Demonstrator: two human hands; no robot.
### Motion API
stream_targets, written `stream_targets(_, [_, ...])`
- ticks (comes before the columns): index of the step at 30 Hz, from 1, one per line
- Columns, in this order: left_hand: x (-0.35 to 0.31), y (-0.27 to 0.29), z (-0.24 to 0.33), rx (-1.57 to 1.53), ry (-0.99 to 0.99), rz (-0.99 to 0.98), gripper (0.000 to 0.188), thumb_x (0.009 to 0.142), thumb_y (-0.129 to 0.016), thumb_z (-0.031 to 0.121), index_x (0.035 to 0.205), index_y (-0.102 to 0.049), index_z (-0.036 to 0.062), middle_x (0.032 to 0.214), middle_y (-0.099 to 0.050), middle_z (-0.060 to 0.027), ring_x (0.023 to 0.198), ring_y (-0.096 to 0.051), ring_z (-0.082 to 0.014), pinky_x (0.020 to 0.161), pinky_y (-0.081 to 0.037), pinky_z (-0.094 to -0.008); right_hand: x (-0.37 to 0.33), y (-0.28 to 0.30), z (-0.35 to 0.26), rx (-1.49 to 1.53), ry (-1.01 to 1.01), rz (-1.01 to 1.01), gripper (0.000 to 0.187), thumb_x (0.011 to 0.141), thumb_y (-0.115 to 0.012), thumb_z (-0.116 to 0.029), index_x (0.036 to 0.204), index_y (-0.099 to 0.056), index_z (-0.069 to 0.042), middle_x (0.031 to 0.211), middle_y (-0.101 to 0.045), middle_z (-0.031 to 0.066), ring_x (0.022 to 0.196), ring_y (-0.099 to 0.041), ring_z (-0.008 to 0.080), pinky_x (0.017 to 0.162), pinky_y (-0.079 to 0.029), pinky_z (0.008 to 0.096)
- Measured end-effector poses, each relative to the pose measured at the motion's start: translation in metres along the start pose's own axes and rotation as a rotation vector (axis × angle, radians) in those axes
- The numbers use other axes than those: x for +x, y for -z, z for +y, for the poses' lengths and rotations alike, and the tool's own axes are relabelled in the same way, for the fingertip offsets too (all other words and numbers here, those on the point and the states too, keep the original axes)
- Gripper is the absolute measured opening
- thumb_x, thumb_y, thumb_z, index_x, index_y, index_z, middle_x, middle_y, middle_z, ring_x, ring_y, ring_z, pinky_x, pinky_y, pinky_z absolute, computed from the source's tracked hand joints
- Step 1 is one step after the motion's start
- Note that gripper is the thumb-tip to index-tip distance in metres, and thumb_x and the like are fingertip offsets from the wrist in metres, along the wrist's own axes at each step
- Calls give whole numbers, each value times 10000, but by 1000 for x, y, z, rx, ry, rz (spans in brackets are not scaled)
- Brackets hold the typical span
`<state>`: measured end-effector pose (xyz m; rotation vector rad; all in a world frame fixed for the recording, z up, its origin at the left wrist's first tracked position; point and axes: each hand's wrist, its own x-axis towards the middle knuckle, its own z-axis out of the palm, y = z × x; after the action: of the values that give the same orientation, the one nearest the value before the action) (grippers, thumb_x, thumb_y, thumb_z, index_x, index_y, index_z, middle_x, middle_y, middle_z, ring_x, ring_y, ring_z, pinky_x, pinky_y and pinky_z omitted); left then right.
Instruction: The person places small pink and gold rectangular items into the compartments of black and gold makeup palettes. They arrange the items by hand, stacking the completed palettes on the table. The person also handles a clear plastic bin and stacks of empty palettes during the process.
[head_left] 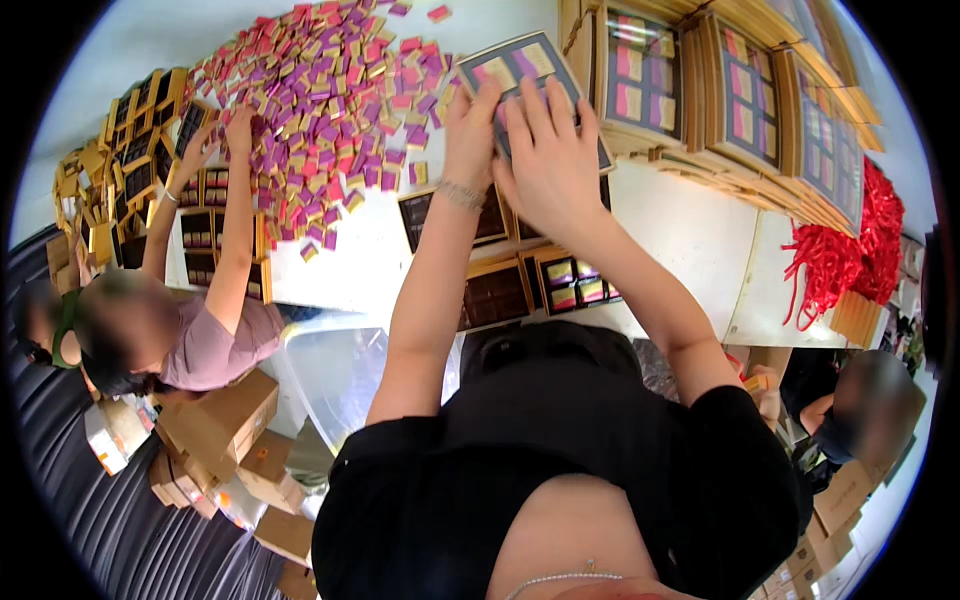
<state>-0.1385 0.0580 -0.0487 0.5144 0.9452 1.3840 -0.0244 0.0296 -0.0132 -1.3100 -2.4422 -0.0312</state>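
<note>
A flat dark-edged gift box (533, 62) with pink, purple and gold wrapped pieces under its cover lies tilted at the far middle of the table. My left hand (470, 138) is closed on its left edge, a bracelet at the wrist. Flat across the box's face lies my right hand (553, 165), its fingers stretched out and apart. Beneath my forearms sit open boxes with dark insides, among them an empty compartmented box (497, 293). Beside it, another box (575, 280) holds several wrapped pieces. The box's underside is hidden.
Loose wrapped pieces (330, 110) spread over the white table (690, 225) at the far left. Stacks of filled boxes (740, 90) stand at the right, near red ribbon (870, 240). A co-worker (215, 335) reaches over boxes at the left; another person (870, 405) is at the right. Cartons (225, 415) stand below.
</note>
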Motion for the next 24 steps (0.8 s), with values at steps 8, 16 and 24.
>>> stream_targets(8, [72, -82, 17, 593, -452, -237, 390, 913, -649, 255, 1200, -569, 3, 1163, -609, -169, 1082, -566, -300, 897, -469, -433, -3, 35, 58, -252, -157, 186, 808, 783, -692, -520, 1384, -491, -20, 1470, -452, 131, 1378, -378, 368, 1052, -275, 661])
stream_targets(16, [83, 148, -28, 1952, -217, 601, 1034, 655, -797, 536, 1489, -336, 135, 1497, -328, -237, 1374, -344, -407, 1099, -171, -692, 10, -7, 106, -529, -92, 355, 566, 827, -610, -471, 1252, -635, -99, 1298, -622, 55, 1191, -579, 295, 915, -453, 604])
stream_targets(24, [78, 166, 11, 2071, -147, 369, 1090, 661, -734, 650, 1512, -288, 134, 1442, -436, -189, 1317, -446, -344, 1044, -317, -611, -3, 11, 109, -103, 29, 340, 805, 817, -620, -639, 1408, -478, -111, 1526, -376, 110, 1403, -338, 338, 1053, -278, 644])
